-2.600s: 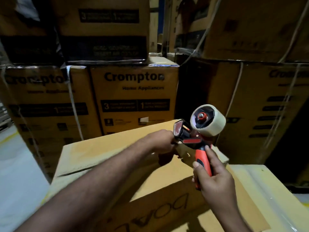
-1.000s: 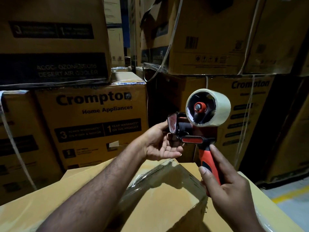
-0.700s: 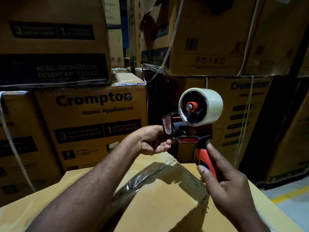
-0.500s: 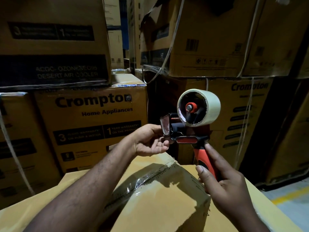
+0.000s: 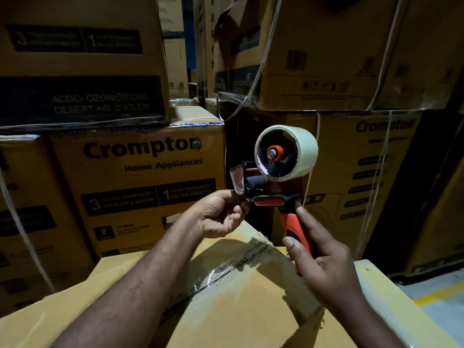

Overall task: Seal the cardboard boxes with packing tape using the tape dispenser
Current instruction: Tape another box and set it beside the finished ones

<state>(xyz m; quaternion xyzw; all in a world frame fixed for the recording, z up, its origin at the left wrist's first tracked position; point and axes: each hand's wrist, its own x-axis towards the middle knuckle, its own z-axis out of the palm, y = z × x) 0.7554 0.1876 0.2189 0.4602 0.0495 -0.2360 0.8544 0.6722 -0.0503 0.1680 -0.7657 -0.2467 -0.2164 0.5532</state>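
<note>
Where cartons (image 5: pixel 140 172) loom, right hand (image 5: pixel 326 267) grips dispenser (image 5: pixel 270 200).

Floor (image 5: pixel 447 312): smooth grey surface, visible only at the lower right of the head view.
Yellow line (image 5: pixel 438 295): painted stripe across the floor, near the foot of the right stack.
Right stack (image 5: pixel 351 187): printed brown cartons piled one on another; the lowest row reaches down to the floor at the far right.
Left stack (image 5: pixel 140 197): similar printed cartons; their bases are hidden.
Foreground carton (image 5: pixel 238 305): plain brown, taped along its top seam; what it rests on is out of sight.
Pale carton (image 5: pixel 401 312): touching the foreground carton on the right, its far edge bordering the floor.
</note>
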